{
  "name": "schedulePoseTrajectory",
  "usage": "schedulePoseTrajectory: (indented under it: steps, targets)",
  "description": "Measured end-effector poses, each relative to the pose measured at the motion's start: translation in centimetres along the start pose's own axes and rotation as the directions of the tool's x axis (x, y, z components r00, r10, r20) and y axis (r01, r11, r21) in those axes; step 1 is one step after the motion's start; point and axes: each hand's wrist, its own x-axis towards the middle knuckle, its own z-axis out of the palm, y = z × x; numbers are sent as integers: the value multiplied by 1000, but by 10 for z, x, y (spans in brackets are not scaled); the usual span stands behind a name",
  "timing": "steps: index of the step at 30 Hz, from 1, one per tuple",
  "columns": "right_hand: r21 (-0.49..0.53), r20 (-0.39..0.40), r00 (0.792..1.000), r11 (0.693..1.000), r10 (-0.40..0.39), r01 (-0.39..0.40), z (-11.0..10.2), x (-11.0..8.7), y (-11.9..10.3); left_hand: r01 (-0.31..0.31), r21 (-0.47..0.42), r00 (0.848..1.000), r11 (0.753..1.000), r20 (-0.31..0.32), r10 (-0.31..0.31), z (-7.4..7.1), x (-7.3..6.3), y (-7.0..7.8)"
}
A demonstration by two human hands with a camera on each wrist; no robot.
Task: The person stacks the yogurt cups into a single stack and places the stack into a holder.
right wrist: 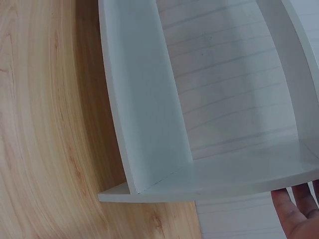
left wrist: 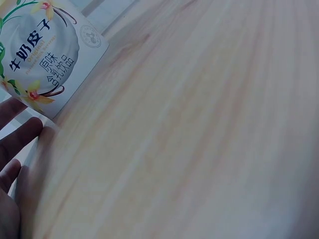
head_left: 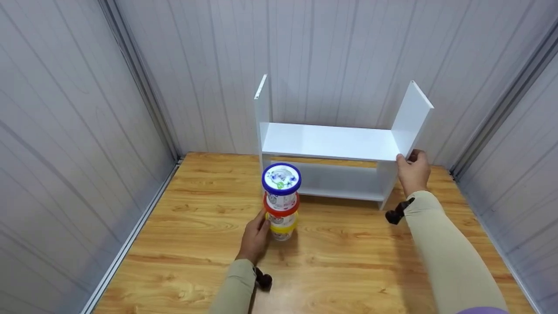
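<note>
Three lidded tubs stand stacked: the blue-lidded tub [head_left: 282, 179] on top, the red-lidded tub [head_left: 282, 213] in the middle, the yellow-lidded tub [head_left: 281, 234] lowest. My left hand [head_left: 254, 239] holds the lower part of the stack from its left side. In the left wrist view a white printed side [left wrist: 42, 52] with Chinese text lies just beyond my fingers [left wrist: 22, 142]. A white two-tier shelf [head_left: 327, 141] stands behind and to the right of the tubs. My right hand [head_left: 414, 170] grips its right side panel, thumb in front; the fingers [right wrist: 289, 211] touch the panel's outer face.
The shelf stands on a wood-grain tabletop [head_left: 196, 244], close to the pale panelled back wall [head_left: 331, 56]. Side walls rise at the left [head_left: 65, 144] and right [head_left: 518, 174]. The shelf's upper board [head_left: 331, 139] lies between two upright side panels.
</note>
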Motion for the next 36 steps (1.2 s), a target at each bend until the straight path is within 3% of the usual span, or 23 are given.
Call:
schedulePoseTrajectory:
  steps: [8, 12, 18, 25, 28, 36]
  targets:
    - [19, 4, 1000, 999, 26, -26, 1, -1, -1, -5, 0, 1000, 1000, -13, 5, 0, -1, -2]
    - [11, -4, 1000, 1000, 13, -13, 1, -1, -1, -6, -21, 1000, 1000, 13, 6, 0, -2, -1]
    - [4, 1, 1000, 1000, 12, -12, 1, -1, -1, 79, -101, 994, 992, 85, -70, 0, -3, 2]
    - [25, 17, 999, 999, 32, -33, 1, 1, 0, 178, -288, 980, 941, 142, -142, 4, -1, 6]
    - [35, 21, 999, 999, 34, -35, 0, 1, 1, 188, -293, 977, 938, 157, -146, 6, 1, 9]
    - [38, 28, 999, 999, 33, -34, 3, 3, 4, 264, -297, 962, 918, 155, -226, 7, 5, 12]
